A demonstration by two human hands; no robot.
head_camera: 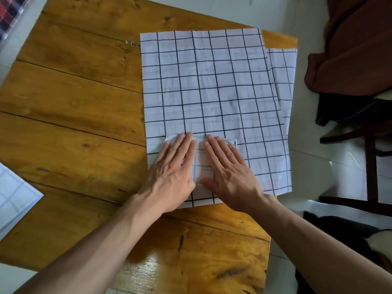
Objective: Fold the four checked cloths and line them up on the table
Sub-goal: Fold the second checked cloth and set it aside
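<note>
Both hands lie flat, fingers straight and together, pressing a small folded cloth (pixel 202 164) down near the near edge of the desk (pixel 70 107), toward its right side. The left hand (pixel 169 172) covers the left half of that folded cloth and the right hand (pixel 231 172) covers the right half, with a narrow strip of white fabric and faint grid lines showing between them; neither hand grips anything. The folded cloth sits on top of a large checked cloth (pixel 212 81), white with dark grid lines, spread flat over the right part of the desk from close to the near edge up toward the far edge. Under it another checked cloth (pixel 284 77) sticks out along the right edge of the desk and hangs a little past it. At the left edge of the desk, toward the near corner, part of a pale checked cloth (pixel 14 198) shows. Beyond the right edge stands a chair (pixel 360 132) draped with brown fabric (pixel 356 49).
</note>
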